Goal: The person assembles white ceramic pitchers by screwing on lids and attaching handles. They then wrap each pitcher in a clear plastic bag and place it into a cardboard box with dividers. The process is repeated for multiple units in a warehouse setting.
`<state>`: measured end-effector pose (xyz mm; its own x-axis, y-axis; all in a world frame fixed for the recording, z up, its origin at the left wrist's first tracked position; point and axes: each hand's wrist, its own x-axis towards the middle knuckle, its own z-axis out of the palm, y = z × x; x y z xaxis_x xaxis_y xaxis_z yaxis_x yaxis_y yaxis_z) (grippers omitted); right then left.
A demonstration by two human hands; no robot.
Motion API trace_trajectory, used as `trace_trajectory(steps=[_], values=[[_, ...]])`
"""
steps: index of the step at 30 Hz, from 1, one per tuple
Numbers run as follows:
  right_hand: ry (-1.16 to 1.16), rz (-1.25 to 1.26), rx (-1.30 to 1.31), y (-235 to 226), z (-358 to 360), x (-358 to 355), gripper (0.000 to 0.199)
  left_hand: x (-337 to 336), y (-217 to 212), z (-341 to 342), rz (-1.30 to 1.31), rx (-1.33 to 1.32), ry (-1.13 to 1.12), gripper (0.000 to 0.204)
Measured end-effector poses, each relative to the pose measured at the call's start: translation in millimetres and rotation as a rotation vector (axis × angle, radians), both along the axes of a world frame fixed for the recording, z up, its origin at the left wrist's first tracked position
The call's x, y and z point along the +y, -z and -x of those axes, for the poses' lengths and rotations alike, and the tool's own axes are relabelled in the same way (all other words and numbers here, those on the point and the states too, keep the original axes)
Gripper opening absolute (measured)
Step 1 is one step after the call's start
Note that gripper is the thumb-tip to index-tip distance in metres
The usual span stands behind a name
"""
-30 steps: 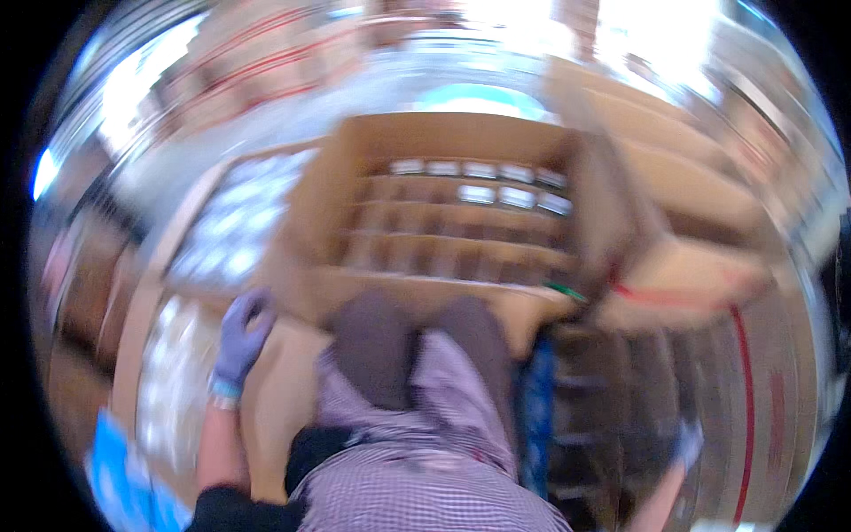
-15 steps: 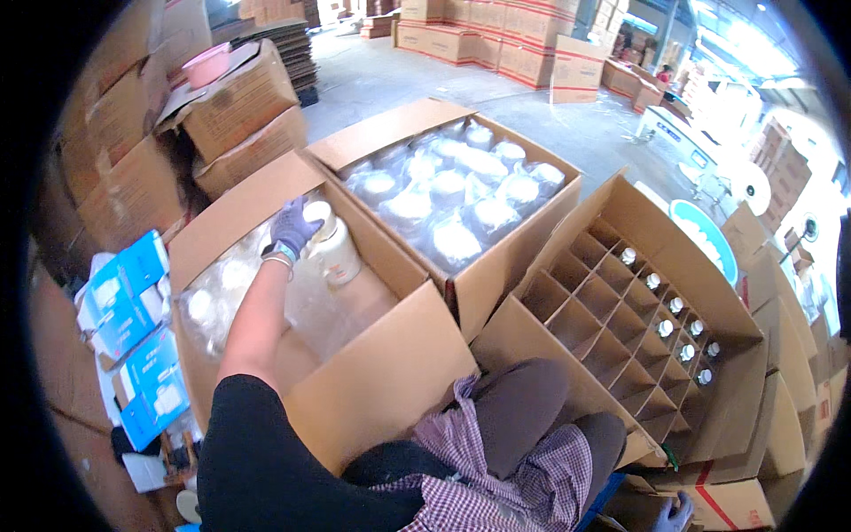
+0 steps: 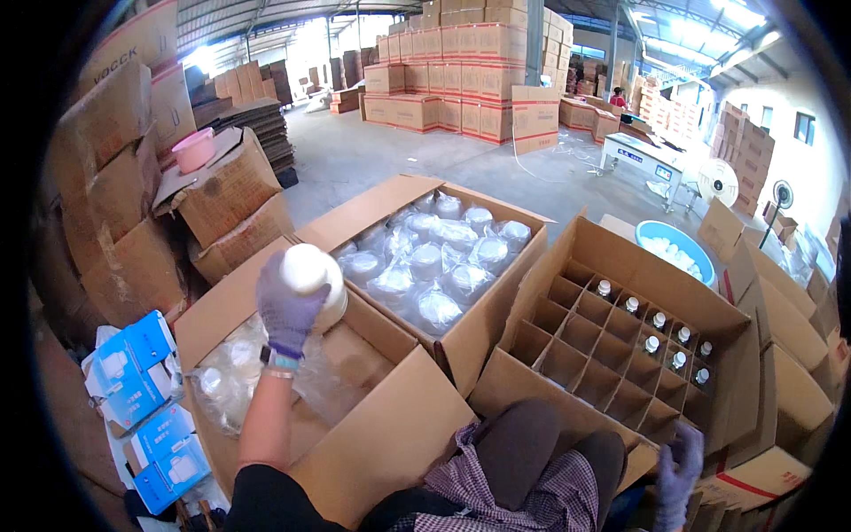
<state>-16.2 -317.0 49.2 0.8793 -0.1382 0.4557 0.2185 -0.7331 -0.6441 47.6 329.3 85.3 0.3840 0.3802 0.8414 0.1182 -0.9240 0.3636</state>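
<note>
Because the three open boxes were set so close together, their rims could easily have been caught by anything lifted across them. In the middle box (image 3: 474,346), wrapped jars (image 3: 434,306) were crowded side by side, and little room was left there for a knock to be absorbed. By the divided box (image 3: 660,270), the knees (image 3: 523,443) were held near the front wall, so its card grid might have been bent by a careless lean.

The left hand (image 3: 290,306), gloved, was closed around a white jar (image 3: 310,273), which was held above the far rim of the left box (image 3: 381,426). The right hand (image 3: 680,465), gloved too, was held beside the divided box's near corner with its fingers loosely parted; nothing was seen in it. As the jar was gripped by one hand only, it could have been dropped if the smooth glove slid, and its neighbours would have been struck.

A few capped bottles (image 3: 632,304) were stood in the grid, where they could have been jarred by a bump. Loose wrap (image 3: 324,390) was bunched below the left wrist, where it might have been snagged.
</note>
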Motion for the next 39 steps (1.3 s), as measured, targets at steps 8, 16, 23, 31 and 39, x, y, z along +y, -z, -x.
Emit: trace_trajectory(steps=[8,16,23,31,39], values=[[-0.737,-1.015,0.373,-40.7,34.2,151.4,0.14,-212.6,-46.8,114.2,-0.459,-0.199,0.683,0.106],[-0.553,-0.659,0.647,131.0,55.1,127.2,0.087,-188.7,169.6,63.2,0.329,0.549,0.964,0.1],[-0.636,-0.926,0.458,121.2,21.2,143.3,0.093,-252.6,119.1,-5.1,0.066,0.41,0.898,0.078],[-0.099,-1.227,0.494,94.9,-50.3,102.9,0.063,-275.5,102.5,72.4,-0.259,0.656,1.093,0.065],[-0.655,-0.399,-0.119,63.8,-33.2,85.7,0.075,-208.8,125.8,28.4,1.185,0.945,1.028,0.068]])
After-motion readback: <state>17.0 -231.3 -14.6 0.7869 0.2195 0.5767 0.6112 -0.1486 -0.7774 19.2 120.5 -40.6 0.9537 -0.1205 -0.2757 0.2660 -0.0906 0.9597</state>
